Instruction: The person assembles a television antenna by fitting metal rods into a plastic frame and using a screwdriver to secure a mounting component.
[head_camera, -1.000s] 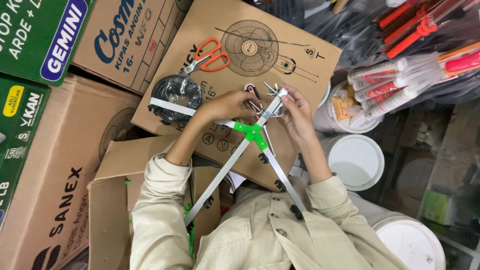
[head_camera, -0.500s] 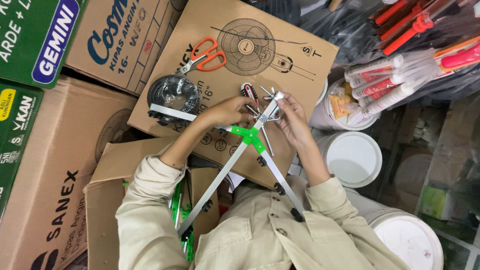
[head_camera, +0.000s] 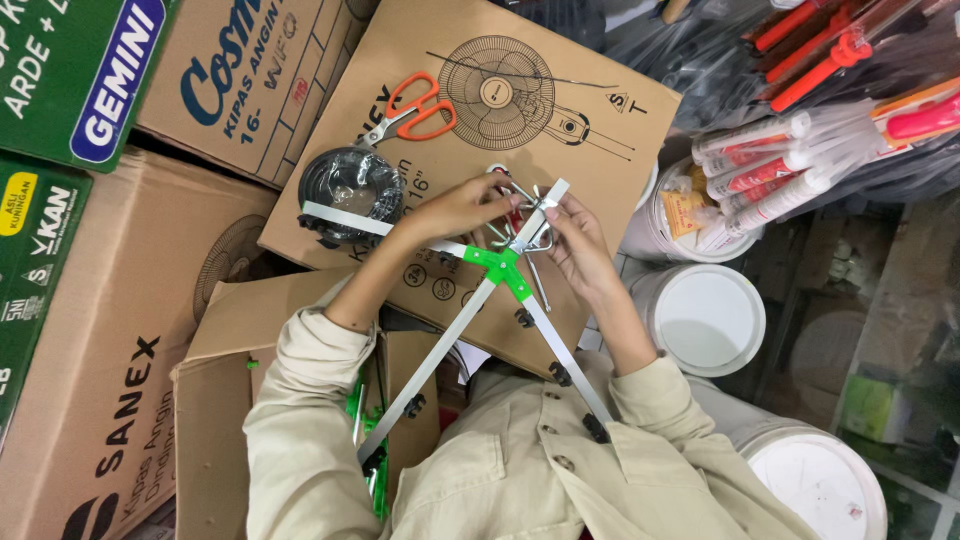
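Note:
A rack of flat white metal bars joined by a green plastic hub lies across my lap and a cardboard box. My left hand reaches over the hub and pinches the small metal hooks at the top of one bar. My right hand holds the same bar end and the hooks from the right side. Both hands' fingers are closed on the parts. Small black clips sit along the bars.
Orange-handled scissors and a black coil in clear wrap lie on the box. More cardboard boxes stand left. White lidded buckets and bagged tubes are on the right. An open box is by my left arm.
The view has shifted slightly; my hands stay at the top of the rack, fingers working the metal hooks. The rack itself has barely moved.

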